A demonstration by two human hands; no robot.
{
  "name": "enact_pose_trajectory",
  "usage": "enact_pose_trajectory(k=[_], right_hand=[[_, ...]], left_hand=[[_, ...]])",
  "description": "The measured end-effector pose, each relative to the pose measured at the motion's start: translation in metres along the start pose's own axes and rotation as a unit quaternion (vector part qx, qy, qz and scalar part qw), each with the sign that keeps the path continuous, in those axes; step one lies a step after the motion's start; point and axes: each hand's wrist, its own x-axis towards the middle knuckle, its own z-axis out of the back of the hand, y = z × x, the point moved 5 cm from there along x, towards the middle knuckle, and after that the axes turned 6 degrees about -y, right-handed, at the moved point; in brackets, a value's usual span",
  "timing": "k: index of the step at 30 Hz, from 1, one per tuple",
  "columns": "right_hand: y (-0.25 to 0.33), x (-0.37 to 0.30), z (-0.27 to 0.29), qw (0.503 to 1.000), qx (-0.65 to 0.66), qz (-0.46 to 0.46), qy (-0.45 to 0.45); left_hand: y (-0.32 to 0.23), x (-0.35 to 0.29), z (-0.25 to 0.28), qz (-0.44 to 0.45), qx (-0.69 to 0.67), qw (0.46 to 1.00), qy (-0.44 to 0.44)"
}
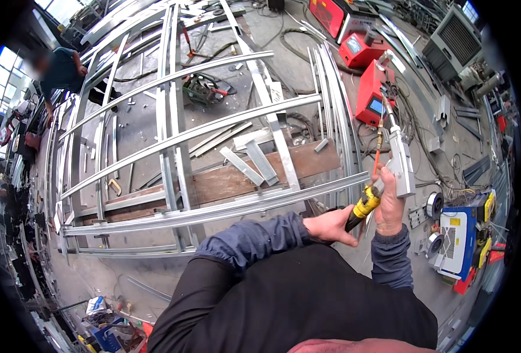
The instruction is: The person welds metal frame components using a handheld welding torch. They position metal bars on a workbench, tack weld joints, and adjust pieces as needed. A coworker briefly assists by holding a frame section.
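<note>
My right hand (391, 203) is closed round a silver-grey welding gun (400, 159), whose slim nozzle points away from me. An orange tube with a brass fitting (380, 136) runs alongside it. Just left of that, my left hand (330, 226) grips a black-and-yellow cylindrical piece (366, 201), thumb lying beside it and some fingers hidden underneath. This piece appears to lead into the gun near my right hand, though the joint is covered. Left of both hands, a long metal rail (225, 215) forms the near side of a large frame of steel profiles (184, 141).
Red machines (371, 97) with hoses and cables stand ahead on the right. A blue-and-white machine (455, 238) is at the right. Loose metal strips (241, 166) lie on a brown board (307, 162) inside the frame. A co-worker (66, 69) bends over the frame's far left.
</note>
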Motion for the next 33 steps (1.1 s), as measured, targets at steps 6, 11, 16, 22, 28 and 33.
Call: enact_pose_trajectory(k=[6,11,16,22,28,33], right_hand=[[-0.027,-0.069,-0.028,0.929,-0.268,0.184,0.174],[-0.124,-0.158,0.007,0.913,-0.170,-0.181,0.323],[-0.138,-0.182,-0.011,0.972,-0.101,-0.084,0.197],[-0.114,-0.144,0.022,0.994,-0.104,-0.011,-0.010],[-0.144,-0.073,0.103,0.980,-0.135,-0.032,-0.140],[-0.203,-0.010,0.161,0.957,-0.160,-0.080,-0.229]], left_hand=[[-0.003,-0.081,0.008,-0.012,-0.183,0.982,-0.053],[-0.020,-0.106,0.024,-0.022,-0.256,0.965,-0.042],[-0.079,-0.089,0.052,-0.175,0.195,0.958,-0.118],[-0.065,-0.100,0.068,-0.174,0.280,0.941,-0.074],[0.050,-0.225,0.146,0.038,0.420,0.845,-0.328],[0.114,-0.272,0.158,0.181,0.524,0.771,-0.313]])
